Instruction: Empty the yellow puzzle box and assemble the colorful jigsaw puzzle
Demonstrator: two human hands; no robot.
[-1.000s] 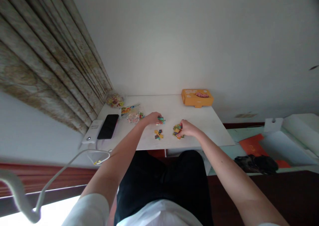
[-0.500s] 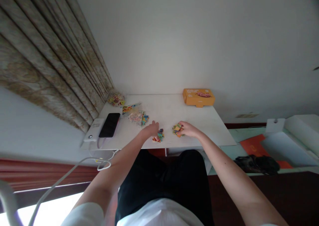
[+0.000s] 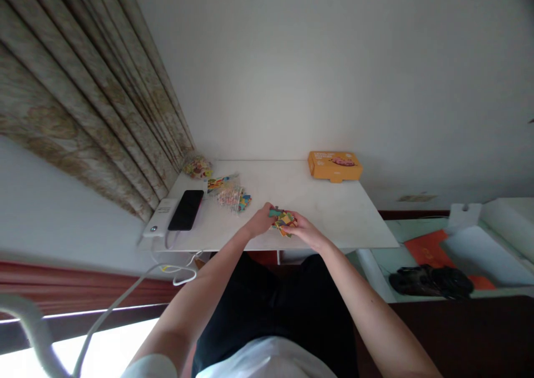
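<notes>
I find the left hand (image 3: pixel 262 219) grasping a green jigsaw piece (image 3: pixel 274 213); whether its fingers hide others, I cannot tell. The right hand (image 3: pixel 306 231) grips a cluster of mostly yellow jigsaw pieces (image 3: pixel 286 221), apparently to keep it together. Both hands hold the pieces between them above the near middle of the white table (image 3: pixel 346 217), presumably for easy sight and reach; contact with the tabletop is unclear. Farther left I note a clear plastic bag (image 3: pixel 227 198), multicoloured pieces (image 3: pixel 244 201) at its right end, and a second bag (image 3: pixel 198 168) in the far left corner. A smartphone (image 3: pixel 186 210) lies left, by a white box (image 3: pixel 160 218). The orange puzzle box (image 3: pixel 335 167) sits far right, probably to leave working room.
</notes>
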